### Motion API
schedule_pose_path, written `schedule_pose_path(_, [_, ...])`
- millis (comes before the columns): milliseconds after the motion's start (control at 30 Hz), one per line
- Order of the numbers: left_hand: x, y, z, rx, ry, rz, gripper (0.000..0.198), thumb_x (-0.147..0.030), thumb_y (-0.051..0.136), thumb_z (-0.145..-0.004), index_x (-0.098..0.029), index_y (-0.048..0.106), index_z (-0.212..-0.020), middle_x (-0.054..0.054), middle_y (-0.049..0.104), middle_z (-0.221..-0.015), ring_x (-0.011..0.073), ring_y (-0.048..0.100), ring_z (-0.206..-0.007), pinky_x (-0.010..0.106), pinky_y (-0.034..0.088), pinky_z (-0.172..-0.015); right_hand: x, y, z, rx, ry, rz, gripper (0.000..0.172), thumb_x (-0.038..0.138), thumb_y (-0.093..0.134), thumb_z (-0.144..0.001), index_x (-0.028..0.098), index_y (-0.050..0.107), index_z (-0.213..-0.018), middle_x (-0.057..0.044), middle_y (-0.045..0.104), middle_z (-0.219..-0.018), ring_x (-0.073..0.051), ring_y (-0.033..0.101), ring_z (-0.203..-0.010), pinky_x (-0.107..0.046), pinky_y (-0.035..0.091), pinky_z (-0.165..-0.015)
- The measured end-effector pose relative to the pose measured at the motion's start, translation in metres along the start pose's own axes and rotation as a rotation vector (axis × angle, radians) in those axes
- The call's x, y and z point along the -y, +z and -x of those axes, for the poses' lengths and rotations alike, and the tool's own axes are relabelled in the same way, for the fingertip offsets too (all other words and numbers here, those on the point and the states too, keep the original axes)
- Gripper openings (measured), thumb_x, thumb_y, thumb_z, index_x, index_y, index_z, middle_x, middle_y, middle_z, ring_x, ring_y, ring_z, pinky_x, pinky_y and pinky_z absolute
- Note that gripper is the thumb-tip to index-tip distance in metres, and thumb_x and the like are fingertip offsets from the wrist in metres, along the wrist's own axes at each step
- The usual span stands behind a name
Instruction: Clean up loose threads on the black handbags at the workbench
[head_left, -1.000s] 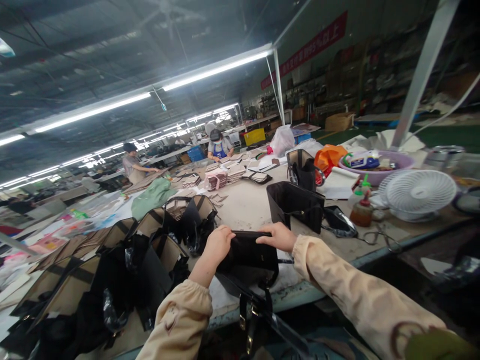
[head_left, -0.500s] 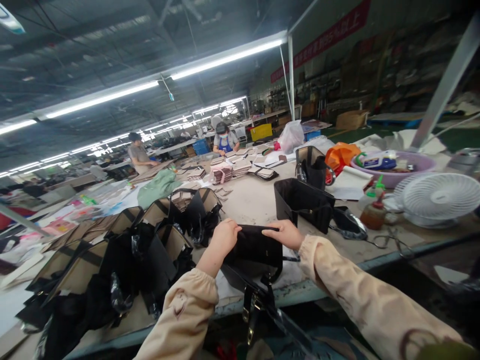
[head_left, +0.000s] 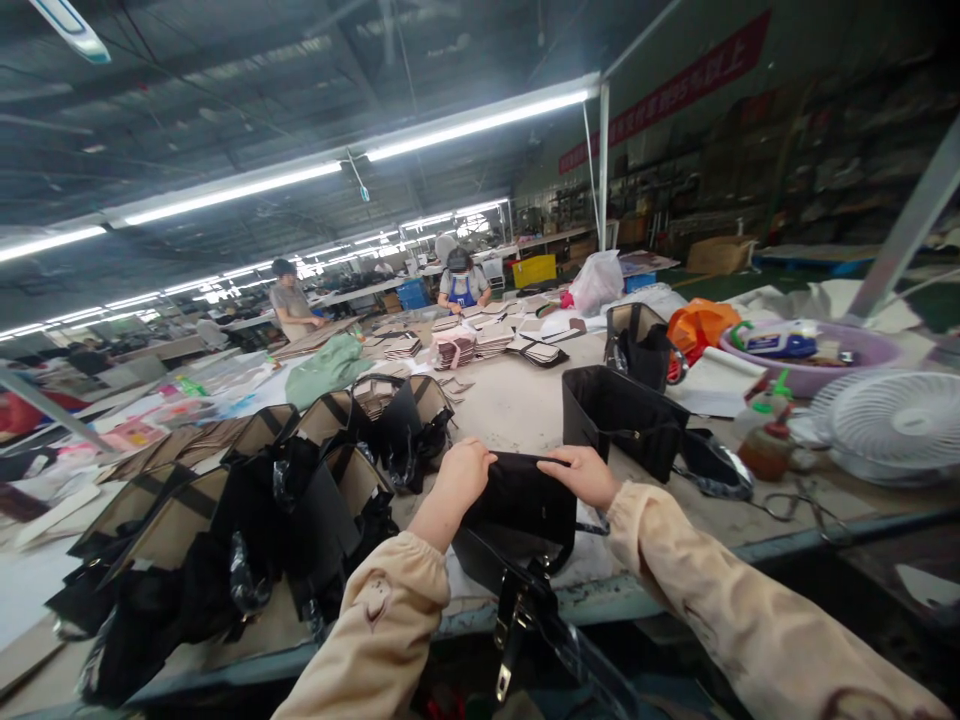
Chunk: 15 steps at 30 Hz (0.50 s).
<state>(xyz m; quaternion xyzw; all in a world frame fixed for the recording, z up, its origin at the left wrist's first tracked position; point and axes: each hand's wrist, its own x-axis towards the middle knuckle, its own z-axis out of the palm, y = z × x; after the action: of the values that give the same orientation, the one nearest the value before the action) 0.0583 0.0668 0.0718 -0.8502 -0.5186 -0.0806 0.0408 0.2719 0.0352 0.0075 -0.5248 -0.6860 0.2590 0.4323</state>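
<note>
A black handbag (head_left: 521, 512) stands at the near edge of the worktable (head_left: 517, 405), its strap and metal buckle (head_left: 517, 610) hanging over the edge. My left hand (head_left: 463, 472) grips the bag's top rim on the left side, fingers curled over it. My right hand (head_left: 585, 473) holds the top rim on the right side, fingers closed over the edge. Both arms wear beige sleeves.
A row of tan-and-black bags (head_left: 247, 500) lies to the left. An open black bag (head_left: 622, 415) stands behind, another (head_left: 637, 345) farther back. At right are a white fan (head_left: 892, 420), scissors (head_left: 802, 500), a bottle (head_left: 765, 435) and a purple basin (head_left: 817, 350). Two people (head_left: 461, 280) work farther along.
The view has shifted slightly, so everything sits a little further right and lower. Both hands keep their hold on the black handbag's top rim.
</note>
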Motion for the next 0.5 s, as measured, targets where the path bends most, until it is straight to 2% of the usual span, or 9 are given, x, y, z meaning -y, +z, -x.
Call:
schedule_pose_path(267, [-0.0014, -0.0005, 0.0012, -0.023, 0.000, -0.007, 0.028, -0.032, 0.046, -0.087, -0.013, 0.065, -0.078, 0.008, 0.065, -0.086, 0.0154, 0.061, -0.078, 0.025, 0.044, -0.074, 0.0025, -0.0016, -0.0009, 0.007, -0.093, 0.164, 0.029, 0.040, 0.050, -0.082, 0.021, 0.070, -0.073, -0.001, 0.067, -0.070, -0.015, 0.060, -0.067, -0.026, 0.045, -0.066])
schedule_pose_path(400, [-0.0012, 0.0004, 0.0013, -0.026, -0.002, -0.006, 0.028, -0.031, 0.045, -0.088, -0.013, 0.065, -0.079, 0.008, 0.065, -0.086, 0.0152, 0.061, -0.078, 0.025, 0.045, -0.074, 0.0034, -0.0016, -0.0010, -0.007, -0.081, 0.174, 0.030, 0.041, 0.051, -0.082, 0.020, 0.070, -0.074, -0.001, 0.068, -0.070, -0.016, 0.061, -0.068, -0.026, 0.045, -0.066])
schedule_pose_path(500, [-0.0005, 0.0013, 0.0003, -0.023, -0.009, 0.003, 0.028, -0.031, 0.045, -0.087, -0.013, 0.066, -0.080, 0.008, 0.064, -0.087, 0.0157, 0.061, -0.079, 0.026, 0.045, -0.075, 0.0057, -0.0028, 0.0003, -0.004, -0.044, 0.127, 0.028, 0.042, 0.054, -0.080, 0.020, 0.071, -0.078, -0.002, 0.070, -0.077, -0.018, 0.064, -0.074, -0.028, 0.047, -0.071])
